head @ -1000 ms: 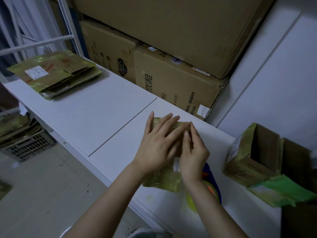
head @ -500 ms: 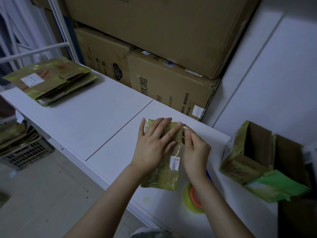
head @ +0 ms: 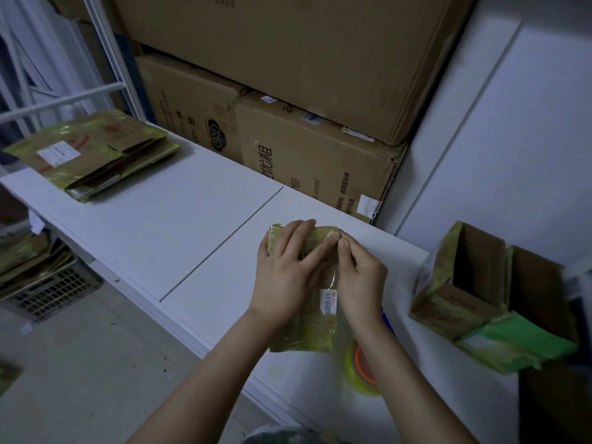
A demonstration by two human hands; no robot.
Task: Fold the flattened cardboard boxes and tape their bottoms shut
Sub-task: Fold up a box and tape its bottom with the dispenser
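— Two hands busy? Where's the box (head: pixel 304 334)?
— By the table's (head: pixel 160 225) front edge. Her left hand (head: pixel 285 270) lies flat on it, fingers straight; the right hand (head: pixel 358 277) pinches clear tape (head: pixel 335 272) at its far end.

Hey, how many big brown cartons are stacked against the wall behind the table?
3. One large carton on top; under it, a cloud-logo carton at left and a printed-text carton at right. Others may hide behind the white rack.
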